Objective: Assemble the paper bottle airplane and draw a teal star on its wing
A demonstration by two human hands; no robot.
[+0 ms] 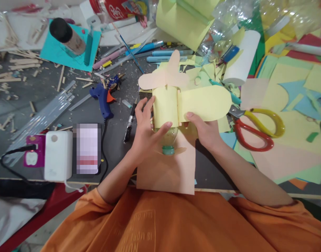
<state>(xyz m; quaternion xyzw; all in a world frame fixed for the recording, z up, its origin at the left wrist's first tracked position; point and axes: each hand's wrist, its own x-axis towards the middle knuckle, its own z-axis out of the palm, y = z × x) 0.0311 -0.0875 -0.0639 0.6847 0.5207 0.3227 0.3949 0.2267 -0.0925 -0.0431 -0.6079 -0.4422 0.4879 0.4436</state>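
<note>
gripping a wrapped bottle (pixel 165 106): left hand (pixel 144 129); right hand (pixel 205 131) pinches yellow flap (pixel 210 99) by its edge, bare counter (pixel 211 168) at that hand's six o'clock.

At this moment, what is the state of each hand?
Left hand: closed around the paper-wrapped plastic bottle.
Right hand: pinching the yellow paper wing.

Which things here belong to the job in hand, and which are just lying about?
In the job:
paper-wrapped bottle, in the left hand
rounded yellow paper, in the right hand
pale pink paper fins, at the bottle's far end

Lying about, untouched now:
glue gun and scissors (possibly its tools)
black pen
phone
white roll
</note>
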